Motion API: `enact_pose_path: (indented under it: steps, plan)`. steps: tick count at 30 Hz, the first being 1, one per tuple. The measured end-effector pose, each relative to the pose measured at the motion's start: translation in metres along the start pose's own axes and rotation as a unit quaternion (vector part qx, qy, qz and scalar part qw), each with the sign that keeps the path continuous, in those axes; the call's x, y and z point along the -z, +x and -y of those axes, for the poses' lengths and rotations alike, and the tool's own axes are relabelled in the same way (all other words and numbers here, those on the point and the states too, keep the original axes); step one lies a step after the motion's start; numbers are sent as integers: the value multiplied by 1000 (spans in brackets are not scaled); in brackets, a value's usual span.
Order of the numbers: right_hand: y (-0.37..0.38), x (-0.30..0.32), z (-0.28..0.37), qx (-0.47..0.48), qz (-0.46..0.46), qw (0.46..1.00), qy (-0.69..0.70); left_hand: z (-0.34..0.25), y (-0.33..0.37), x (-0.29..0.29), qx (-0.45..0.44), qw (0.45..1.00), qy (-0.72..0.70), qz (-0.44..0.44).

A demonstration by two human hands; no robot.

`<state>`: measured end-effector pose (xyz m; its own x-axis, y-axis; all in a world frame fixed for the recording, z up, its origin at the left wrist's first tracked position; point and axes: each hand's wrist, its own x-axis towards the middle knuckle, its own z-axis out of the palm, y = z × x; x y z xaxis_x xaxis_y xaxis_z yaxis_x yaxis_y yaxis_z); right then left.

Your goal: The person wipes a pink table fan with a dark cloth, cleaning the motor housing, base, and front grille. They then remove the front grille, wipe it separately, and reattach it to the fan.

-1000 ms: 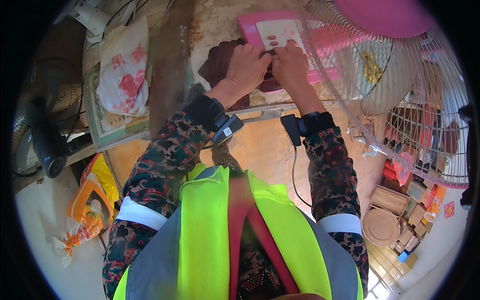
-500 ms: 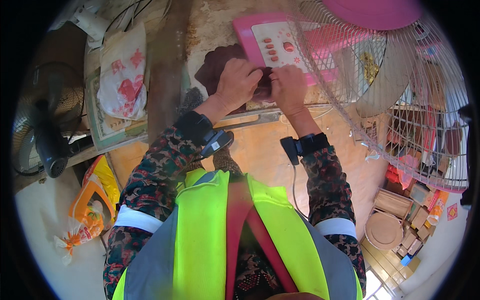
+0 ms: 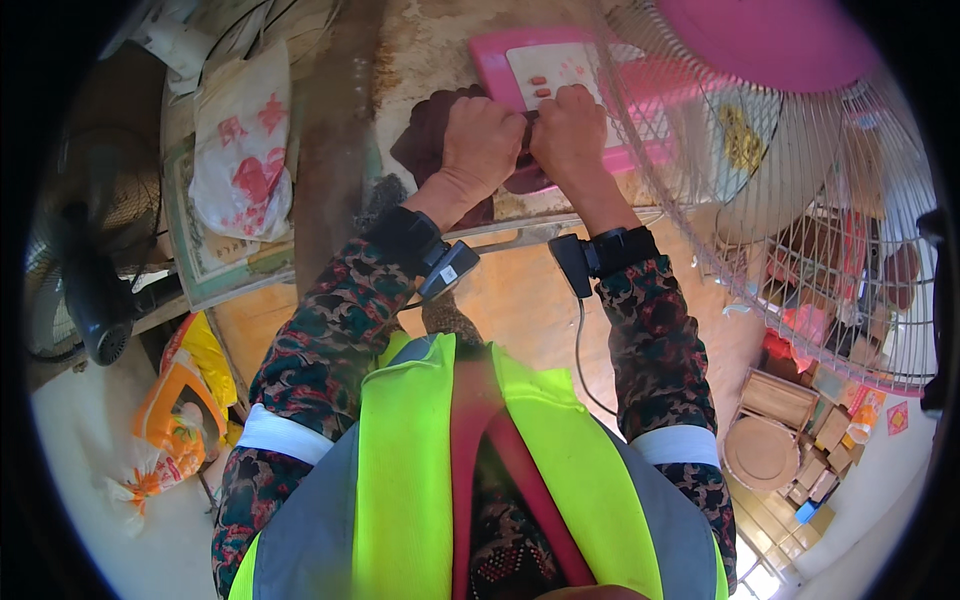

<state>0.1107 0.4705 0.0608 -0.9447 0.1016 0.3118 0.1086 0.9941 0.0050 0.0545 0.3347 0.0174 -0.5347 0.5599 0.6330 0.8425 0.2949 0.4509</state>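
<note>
Both my hands are closed on a dark maroon cloth (image 3: pixel 420 145), in front of a pink fan base (image 3: pixel 490 60) with a white control panel (image 3: pixel 525 65). My left hand (image 3: pixel 478 145) grips the bunched cloth, most of which spreads out to its left. Close beside it, my right hand (image 3: pixel 570 135) is a fist on the cloth's other end, over the lower part of the panel. A short dark strip shows between the two fists. My fingertips are turned away and hidden.
A large wire fan grille (image 3: pixel 800 200) with a pink centre (image 3: pixel 770 40) stands at the right. On the worn table's left lies a white plastic bag (image 3: pixel 245 150). A black fan (image 3: pixel 95 290) is at far left, and boxes (image 3: pixel 780 400) are piled lower right.
Both hands have moved slightly away from me and drawn nearer together, the fingers curling into fists. My right hand now covers more of the panel's buttons.
</note>
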Motion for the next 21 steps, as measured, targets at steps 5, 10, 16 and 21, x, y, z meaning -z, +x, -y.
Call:
enact_pose_path:
  steps: [5,10,16,21]
  plan:
    - [-9,-13,27,44,-56,997,25,8,-10,20,-38,999,13,-37]
    - [-41,-3,20,9,-59,989,134,0,-14,27,-68,997,-34,7]
    - [-41,6,-5,-106,-83,974,180,-10,8,7,-67,996,-55,-15]
    - [-10,3,-2,-203,20,962,180,-7,13,6,-43,997,6,71]
